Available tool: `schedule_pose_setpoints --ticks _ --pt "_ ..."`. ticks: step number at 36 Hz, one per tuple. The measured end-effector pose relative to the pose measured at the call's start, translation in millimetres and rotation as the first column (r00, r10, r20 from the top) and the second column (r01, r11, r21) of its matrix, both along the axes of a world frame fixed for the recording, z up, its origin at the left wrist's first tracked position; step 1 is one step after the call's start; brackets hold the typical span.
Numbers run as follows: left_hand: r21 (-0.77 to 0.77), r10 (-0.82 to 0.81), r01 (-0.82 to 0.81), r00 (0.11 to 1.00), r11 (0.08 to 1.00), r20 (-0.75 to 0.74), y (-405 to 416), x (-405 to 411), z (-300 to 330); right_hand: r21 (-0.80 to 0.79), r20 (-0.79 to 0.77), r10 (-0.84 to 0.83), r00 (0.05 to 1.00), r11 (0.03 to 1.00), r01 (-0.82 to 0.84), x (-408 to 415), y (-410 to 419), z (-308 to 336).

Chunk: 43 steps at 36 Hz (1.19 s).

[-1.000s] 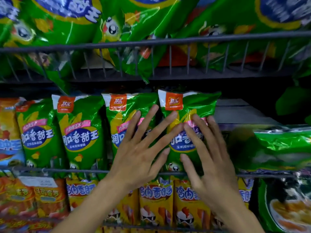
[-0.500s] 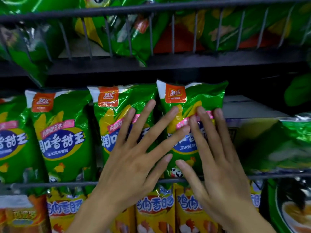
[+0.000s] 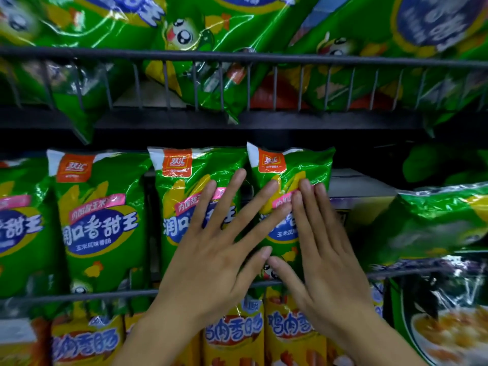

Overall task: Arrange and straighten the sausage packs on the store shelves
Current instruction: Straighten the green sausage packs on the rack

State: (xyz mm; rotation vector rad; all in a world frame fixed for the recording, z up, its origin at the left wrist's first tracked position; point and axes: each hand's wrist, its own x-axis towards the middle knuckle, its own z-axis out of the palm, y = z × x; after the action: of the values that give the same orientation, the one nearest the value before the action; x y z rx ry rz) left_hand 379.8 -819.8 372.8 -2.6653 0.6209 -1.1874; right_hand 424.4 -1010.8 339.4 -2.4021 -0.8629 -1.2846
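With my left hand (image 3: 208,262) and right hand (image 3: 324,260) flat, grip wide and holding nothing, on the rightmost green sausage pack (image 3: 290,178) at frame centre, I judge even pressure best squares it against its neighbour (image 3: 184,196).

Dark metal shelf (image 3: 290,120) fitted with wire front rail (image 3: 264,58); lower wire rail (image 3: 79,295) seen below. Recess behind dimly lit.

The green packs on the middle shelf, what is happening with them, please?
A person is straightening them. The left hand lies flat with spread fingers across two upright green packs, and the right hand presses flat on the rightmost upright pack. Neither hand grips anything. Further right, another green pack lies on its side.
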Motion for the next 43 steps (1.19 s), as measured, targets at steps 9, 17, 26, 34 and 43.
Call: schedule_pose_setpoints --ticks 9,17,26,34,43 --pt "-0.022 0.023 -0.023 1.000 0.999 -0.015 -3 -3 0 -0.060 -0.043 -0.024 0.999 0.998 0.021 -3 -3 2" --pt "-0.120 0.052 -0.063 0.994 0.991 -0.096 -19 -13 -8 -0.054 -0.146 0.155 0.977 0.985 -0.164 -15 -18 11" --pt "-0.465 -0.232 0.184 0.972 0.866 -0.046 -31 -26 -23 0.029 -0.175 0.451 0.875 0.891 -0.453 -35 -84 -40" --pt "-0.620 -0.397 0.307 0.918 0.722 -0.008 -88 -35 -34 0.540 0.052 0.392 0.918 0.762 -0.356 -38 -159 -58" --pt "-0.859 -0.503 0.013 0.815 0.512 -0.287 -165 -18 -7 0.621 -0.284 0.402 0.870 0.769 -0.153 -17 -191 -34"
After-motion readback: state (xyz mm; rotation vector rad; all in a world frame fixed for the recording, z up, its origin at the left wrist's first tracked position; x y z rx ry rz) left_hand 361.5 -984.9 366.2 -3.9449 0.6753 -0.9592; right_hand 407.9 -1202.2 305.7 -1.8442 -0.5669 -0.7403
